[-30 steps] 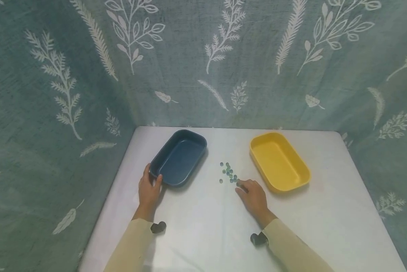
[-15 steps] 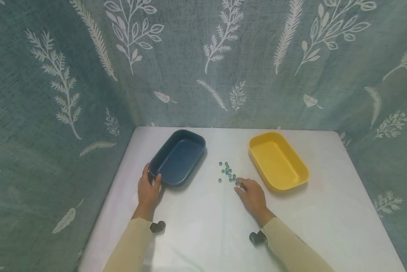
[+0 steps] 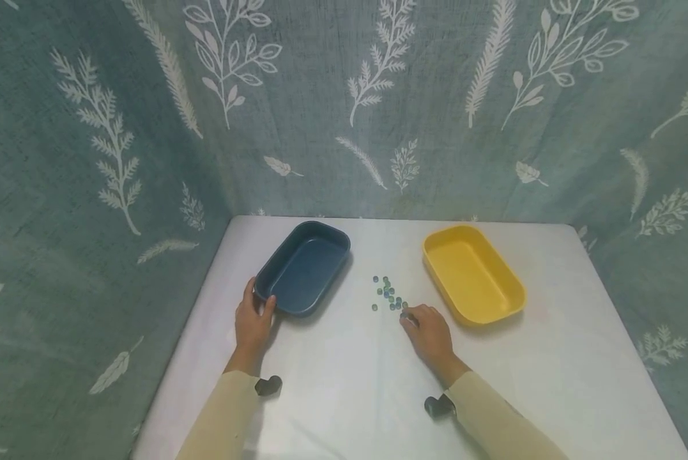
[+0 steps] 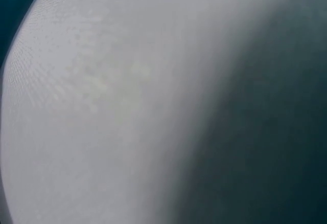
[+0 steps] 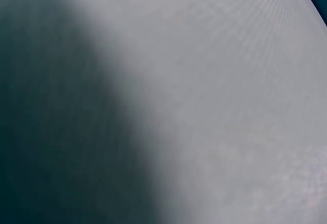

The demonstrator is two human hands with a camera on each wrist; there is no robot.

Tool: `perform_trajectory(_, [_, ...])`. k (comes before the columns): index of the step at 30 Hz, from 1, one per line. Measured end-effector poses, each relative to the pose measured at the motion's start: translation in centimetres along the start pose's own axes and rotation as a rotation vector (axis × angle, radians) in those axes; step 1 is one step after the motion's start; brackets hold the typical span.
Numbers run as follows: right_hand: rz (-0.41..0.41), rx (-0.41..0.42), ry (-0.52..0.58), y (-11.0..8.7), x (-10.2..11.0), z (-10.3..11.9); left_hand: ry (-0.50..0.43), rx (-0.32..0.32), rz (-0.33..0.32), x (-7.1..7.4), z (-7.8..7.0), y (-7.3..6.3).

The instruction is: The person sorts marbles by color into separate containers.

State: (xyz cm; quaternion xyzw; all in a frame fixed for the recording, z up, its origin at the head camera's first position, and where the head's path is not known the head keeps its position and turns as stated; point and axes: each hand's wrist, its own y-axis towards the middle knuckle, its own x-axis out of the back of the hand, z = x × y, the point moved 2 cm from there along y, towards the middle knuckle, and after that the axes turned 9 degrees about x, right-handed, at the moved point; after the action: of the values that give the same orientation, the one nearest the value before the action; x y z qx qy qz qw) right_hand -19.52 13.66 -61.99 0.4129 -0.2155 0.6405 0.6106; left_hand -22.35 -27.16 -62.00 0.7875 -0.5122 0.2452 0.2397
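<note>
In the head view, my left hand [image 3: 253,324] holds the near-left corner of a dark blue tray [image 3: 344,250], thumb over the near rim and fingers along the left side. To the right of it, several small round blue and green beads [image 3: 386,294] lie loosely scattered on the white table. At the near-right end of that group, my right hand [image 3: 430,332] pinches a blue bead [image 3: 404,315] between thumb and fingertip, low over the table. A green bead [image 3: 404,305] sits just beyond the fingertip. Both wrist views are blurred and show neither hand.
A yellow tray [image 3: 520,300] stands right of the beads, beyond my right hand. The white table [image 3: 344,396] meets a leaf-patterned cloth [image 3: 321,185] at the back and sides. A dark wrist device [image 3: 438,406] sits at the right cuff, another device [image 3: 269,385] at the left.
The right thumb and fingertip have come together around the blue bead and drawn slightly nearer, leaving the green bead in plain sight. My left hand stays on the blue tray.
</note>
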Motion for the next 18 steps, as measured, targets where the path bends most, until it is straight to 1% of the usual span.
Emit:
perform_trajectory(3, [0.009, -0.016, 0.002, 0.0, 0.0, 0.1, -0.004, -0.011, -0.006, 0.1, 0.0, 0.0])
perform_trajectory(6, [0.008, -0.018, 0.014, -0.2, -0.1, 0.2, -0.007, -0.022, -0.023, 0.2, 0.4, -0.2])
perform_trajectory(10, [-0.006, -0.017, 0.046, -0.4, 0.0, 0.0, -0.006, -0.011, -0.026, 0.0, 0.6, -0.2])
perform_trajectory(14, [-0.012, -0.018, 0.108, -0.5, 0.5, 0.0, 0.000, -0.018, -0.008, 0.0, 0.4, 0.0])
perform_trajectory(18, [0.024, -0.014, 0.173, -0.7, 1.1, 0.2, -0.001, -0.013, -0.009, 0.3, -0.2, -0.3])
